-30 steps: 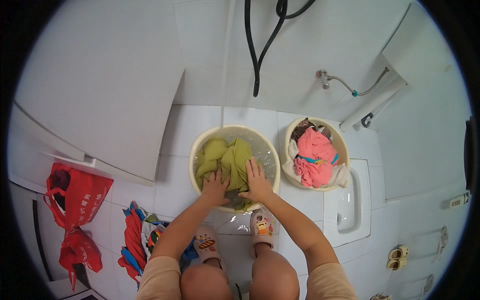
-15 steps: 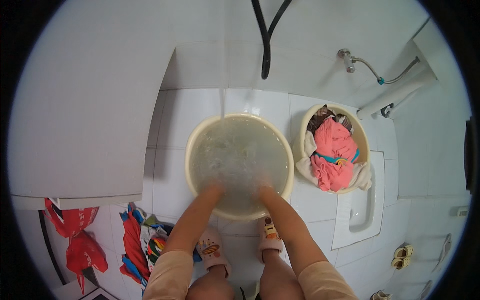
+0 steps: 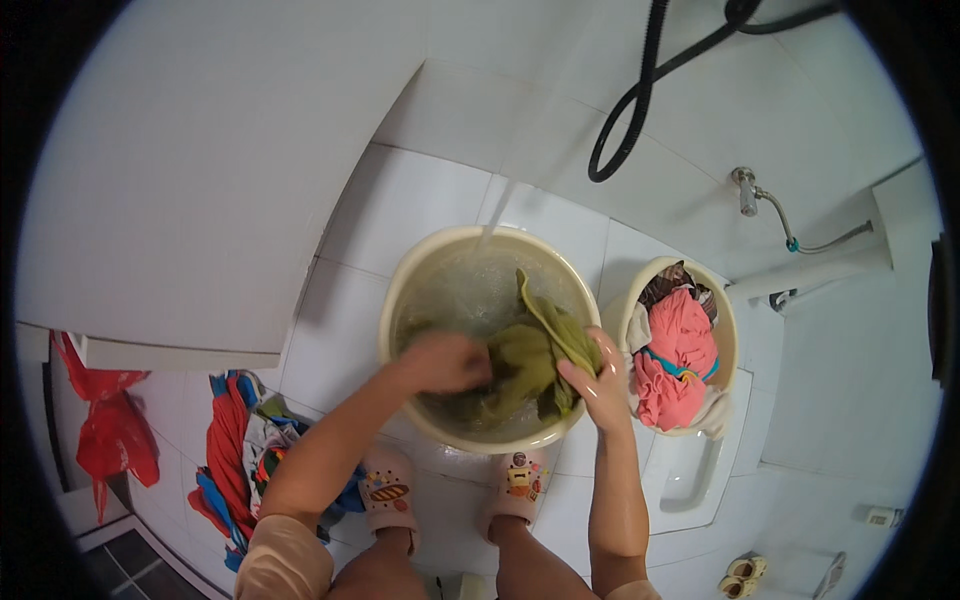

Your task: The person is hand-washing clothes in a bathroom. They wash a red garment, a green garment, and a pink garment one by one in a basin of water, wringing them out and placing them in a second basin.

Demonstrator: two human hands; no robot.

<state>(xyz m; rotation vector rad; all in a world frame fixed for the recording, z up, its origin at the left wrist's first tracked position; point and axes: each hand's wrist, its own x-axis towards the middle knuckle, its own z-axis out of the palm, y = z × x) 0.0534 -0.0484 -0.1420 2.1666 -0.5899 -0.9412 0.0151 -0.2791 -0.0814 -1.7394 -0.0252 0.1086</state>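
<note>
Gripping rumpled green cloth [image 3: 530, 358], round basin [image 3: 410, 275]

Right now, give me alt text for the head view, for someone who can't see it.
A person's right hand holds a green cloth partly in a cream basin of water, the left hand blurred over the basin. A second basin, heaped with pink clothing, stands at right; mixed clothes lie on the floor at left.
</note>
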